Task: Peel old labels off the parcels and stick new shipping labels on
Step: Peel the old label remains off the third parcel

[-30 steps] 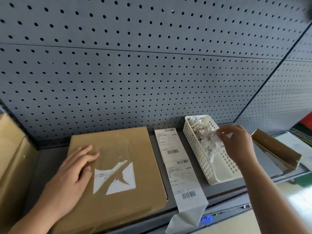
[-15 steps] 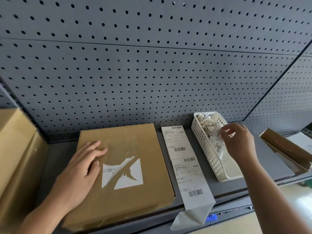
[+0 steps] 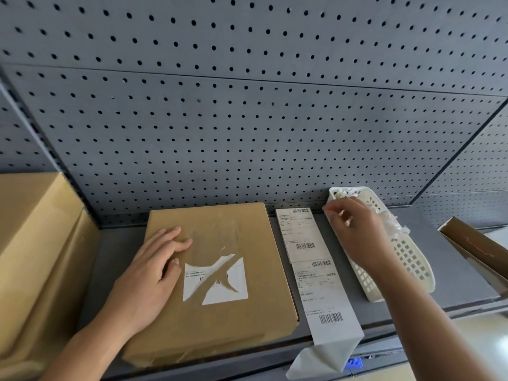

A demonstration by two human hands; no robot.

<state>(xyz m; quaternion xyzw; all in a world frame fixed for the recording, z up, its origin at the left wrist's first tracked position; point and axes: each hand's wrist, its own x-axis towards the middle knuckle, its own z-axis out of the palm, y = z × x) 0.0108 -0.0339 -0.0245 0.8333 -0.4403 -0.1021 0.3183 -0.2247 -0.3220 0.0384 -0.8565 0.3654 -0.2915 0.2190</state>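
A flat brown cardboard parcel [image 3: 220,325] lies on the grey shelf [image 3: 456,281]. On its top sits a partly torn white old label [image 3: 228,284] with a diagonal strip ripped out and tape residue above it. My left hand [image 3: 148,276] rests flat on the parcel, just left of the label. A strip of new shipping labels [image 3: 316,284] lies to the right of the parcel, its end hanging over the shelf edge. My right hand [image 3: 360,232] hovers over the left rim of a white basket [image 3: 412,268], fingers loosely curled, nothing plainly held.
The basket holds several crumpled label scraps. A larger cardboard box [image 3: 33,243] stands at the left. An open brown box [image 3: 472,243] sits at the far right. A grey pegboard wall [image 3: 247,119] rises behind the shelf.
My right hand has moved left from above the basket's middle to its left rim, towards the label strip. My left hand has stayed on the parcel.
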